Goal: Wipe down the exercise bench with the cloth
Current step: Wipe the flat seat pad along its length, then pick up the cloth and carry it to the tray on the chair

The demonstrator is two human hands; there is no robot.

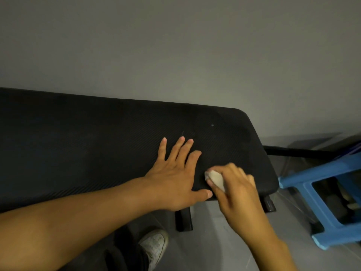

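A black padded exercise bench (97,143) runs from the left edge to the right of centre, its rounded end at the right. My left hand (175,177) lies flat on the pad with fingers spread, near the front edge. Just to its right, my right hand (238,192) grips a small bunched white cloth (215,178) and holds it against the pad close to the bench's right end. Most of the cloth is hidden inside the fingers.
A grey wall (175,45) stands right behind the bench. A blue plastic stool (320,184) sits on the floor at the right. The bench's black leg (183,220) and my white shoe (154,245) are below the front edge.
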